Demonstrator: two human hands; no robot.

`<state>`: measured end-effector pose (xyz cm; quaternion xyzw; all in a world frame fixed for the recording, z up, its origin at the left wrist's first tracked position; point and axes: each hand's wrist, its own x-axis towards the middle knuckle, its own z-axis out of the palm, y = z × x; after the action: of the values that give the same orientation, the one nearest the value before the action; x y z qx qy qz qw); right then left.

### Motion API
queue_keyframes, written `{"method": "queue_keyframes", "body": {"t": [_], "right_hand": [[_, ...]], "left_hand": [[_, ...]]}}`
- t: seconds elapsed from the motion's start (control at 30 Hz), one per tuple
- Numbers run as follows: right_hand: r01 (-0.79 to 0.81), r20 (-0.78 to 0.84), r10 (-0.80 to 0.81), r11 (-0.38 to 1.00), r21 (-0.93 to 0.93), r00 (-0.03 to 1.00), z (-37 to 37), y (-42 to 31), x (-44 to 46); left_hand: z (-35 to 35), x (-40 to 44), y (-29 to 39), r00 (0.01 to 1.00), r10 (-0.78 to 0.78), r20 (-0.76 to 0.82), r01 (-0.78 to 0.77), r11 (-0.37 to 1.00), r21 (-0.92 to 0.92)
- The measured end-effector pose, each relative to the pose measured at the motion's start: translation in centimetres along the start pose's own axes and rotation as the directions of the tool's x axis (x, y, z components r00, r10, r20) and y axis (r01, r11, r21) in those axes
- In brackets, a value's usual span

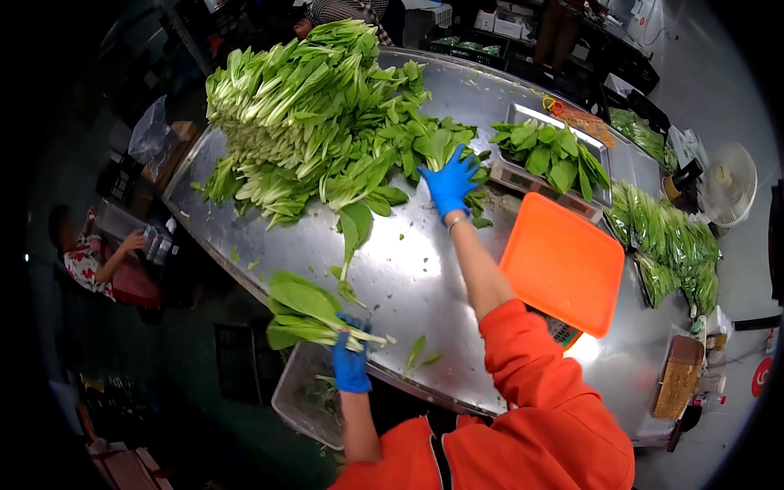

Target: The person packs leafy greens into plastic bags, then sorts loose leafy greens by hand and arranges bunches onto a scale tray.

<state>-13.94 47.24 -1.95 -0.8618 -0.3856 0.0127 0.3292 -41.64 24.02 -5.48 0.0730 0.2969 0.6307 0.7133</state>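
My left hand (349, 359), in a blue glove, is closed round the stems of a small bunch of leafy greens (302, 306) at the table's near edge. Stretched forward, my gloved right hand (451, 184) has its fingers spread over loose leaves beside the large pile of greens (302, 114); whether it grips any leaf I cannot tell. To its right, a scale (510, 174) carries a heap of leafy greens (555, 155). A few stray leaves (420, 353) lie near my left hand.
An orange tray (563, 265) lies right of my right arm. Bagged greens (665, 233) line the right side, near a white fan (729, 184). Below the near edge stands a grey bin (294, 392) with scraps. A seated person (98, 257) is at the left.
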Motion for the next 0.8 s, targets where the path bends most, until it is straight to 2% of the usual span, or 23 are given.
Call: {"method": "queue_keyframes", "body": {"t": [0.03, 0.07, 0.13, 0.2, 0.27, 0.33, 0.37, 0.4, 0.43, 0.47, 0.5, 0.53, 0.6, 0.67, 0.7, 0.73, 0.77, 0.8], "right_hand": [[0.003, 0.033, 0.001, 0.990, -0.138, 0.999, 0.9, 0.3, 1.3], [0.004, 0.032, 0.000, 0.991, -0.136, 0.999, 1.6, 1.0, 2.2], [-0.008, 0.202, 0.052, 0.978, -0.210, 0.978, 3.1, 2.4, 3.7], [-0.005, 0.161, 0.045, 0.970, -0.244, 0.986, 3.8, 2.6, 3.8], [-0.081, 0.233, 0.108, 0.989, -0.122, 0.967, 2.9, 2.6, 3.5], [-0.073, 0.184, 0.084, 0.995, -0.064, 0.979, 2.7, 2.8, 1.8], [-0.070, 0.223, 0.033, 0.985, 0.160, 0.974, 3.3, 3.1, 1.0], [-0.071, 0.249, -0.027, 0.924, 0.376, 0.968, 3.7, 3.4, 0.5], [-0.120, 0.292, -0.081, 0.783, 0.610, 0.953, 4.3, 3.8, -0.9], [-0.188, 0.324, -0.140, 0.581, 0.792, 0.935, 3.4, 3.5, -3.3], [-0.382, 0.509, -0.187, 0.462, 0.800, 0.840, 0.6, 2.5, -5.4], [-0.525, 0.609, -0.263, 0.325, 0.786, 0.748, -2.7, 1.6, -7.5], [-0.693, 0.719, -0.364, 0.226, 0.685, 0.592, -4.3, 2.7, -10.1], [-0.627, 0.862, -0.026, 0.676, 0.388, 0.506, -4.3, 5.3, -10.5], [-0.365, 0.646, -0.070, 0.777, 0.513, 0.760, -0.9, 8.2, -11.2], [-0.197, 0.530, -0.065, 0.885, 0.423, 0.846, -2.3, 8.6, -11.7], [-0.189, 0.498, -0.085, 0.860, 0.474, 0.863, -3.8, 8.7, -12.1], [-0.178, 0.465, -0.105, 0.833, 0.524, 0.879, -5.0, 9.0, -12.7]], "left_hand": [[0.1, 0.1, -0.7, 0.999, -0.020, -0.036, 0.021, 0.999, 0.029], [0.1, 0.3, -1.3, 0.997, -0.037, -0.073, 0.041, 0.998, 0.055], [-1.0, 0.7, -1.9, 0.995, -0.065, -0.073, 0.071, 0.995, 0.076], [-1.7, 1.0, -2.1, 0.984, -0.094, -0.154, 0.109, 0.989, 0.095], [-1.9, 1.1, -2.2, 0.979, -0.100, -0.176, 0.115, 0.990, 0.081], [-1.5, 1.0, -2.1, 0.976, -0.101, -0.194, 0.116, 0.991, 0.064], [-1.2, 0.9, -2.0, 0.984, -0.080, -0.159, 0.091, 0.994, 0.066], [-0.7, 1.0, -1.9, 0.991, -0.056, -0.123, 0.065, 0.996, 0.066], [-0.2, 1.0, -1.8, 0.984, -0.056, -0.168, 0.069, 0.995, 0.073], [0.6, 0.8, -1.4, 0.983, -0.074, -0.168, 0.091, 0.991, 0.095], [0.7, 0.9, -1.3, 0.990, -0.056, -0.132, 0.066, 0.995, 0.070], [0.5, 1.0, -1.3, 0.994, -0.037, -0.099, 0.041, 0.998, 0.042], [0.4, 1.2, -0.7, 0.993, -0.039, -0.115, 0.041, 0.999, 0.022], [0.2, 0.8, -0.1, 0.990, -0.035, -0.137, 0.041, 0.998, 0.038], [0.3, 0.6, 0.2, 0.987, -0.028, -0.161, 0.036, 0.998, 0.048], [0.3, 0.3, 0.3, 0.984, -0.020, -0.177, 0.031, 0.998, 0.056], [-0.4, 0.4, 0.2, 0.994, -0.002, -0.111, 0.005, 1.000, 0.026], [-0.5, 0.1, 0.2, 0.993, -0.004, -0.115, 0.006, 1.000, 0.019]]}}
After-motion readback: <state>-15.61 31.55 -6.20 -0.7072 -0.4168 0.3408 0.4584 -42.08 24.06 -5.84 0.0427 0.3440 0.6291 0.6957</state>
